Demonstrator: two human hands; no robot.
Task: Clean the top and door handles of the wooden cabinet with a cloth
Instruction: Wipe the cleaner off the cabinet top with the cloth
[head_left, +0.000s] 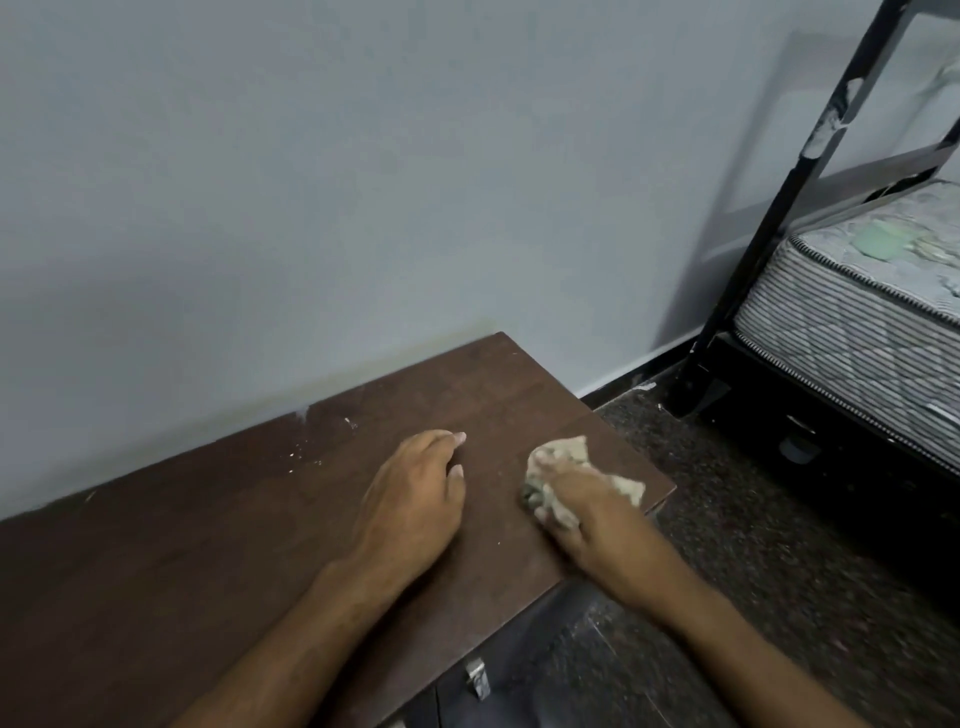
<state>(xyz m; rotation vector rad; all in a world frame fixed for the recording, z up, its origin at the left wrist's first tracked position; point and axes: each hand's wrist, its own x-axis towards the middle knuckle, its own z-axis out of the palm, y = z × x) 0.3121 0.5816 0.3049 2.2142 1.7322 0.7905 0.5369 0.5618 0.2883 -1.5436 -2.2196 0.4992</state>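
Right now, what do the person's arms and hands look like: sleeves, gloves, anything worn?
Both forearms are bare as far as the frame shows: no sleeves in view. The left hand and right hand wear no gloves, and no rings, watch or bands are visible on fingers or wrists. The right hand is slightly motion-blurred, so small details there are uncertain.

Counts, lower half of the frame
Two hands (410, 499) (576, 512), one cloth (563, 467), one cabinet (208, 519), one handle (478, 675), one mattress (872, 291).

Dim flat indoor light, soft bed-frame shadow on wall (753, 156), slight motion blur, wide-angle bending at edges
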